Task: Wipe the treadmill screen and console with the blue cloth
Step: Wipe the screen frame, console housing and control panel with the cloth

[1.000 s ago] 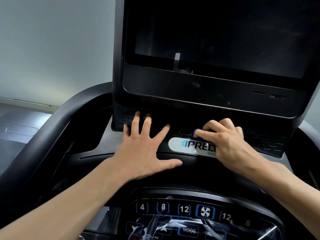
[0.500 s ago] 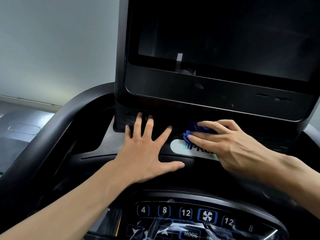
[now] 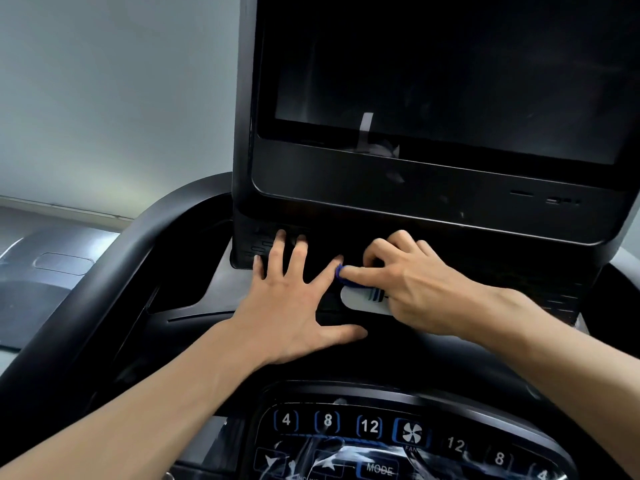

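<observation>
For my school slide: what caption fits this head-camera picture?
Right hand rubs a blue cloth along the treadmill console while the left hand rests flat.

The lower control panel (image 3: 408, 441) at six o'clock carries a row of keys reading 4, 8, 12, then a fan symbol with FAN under it, then 12 and 8. Below that row one key reads MODE. The white badge (image 3: 363, 301) at centre shows only blue stripes; its lettering is hidden by the right hand (image 3: 415, 285).

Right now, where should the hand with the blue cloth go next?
Probably back rightward along the white logo strip: the right hand presses the blue cloth at its left end, almost against the resting left hand.
</observation>
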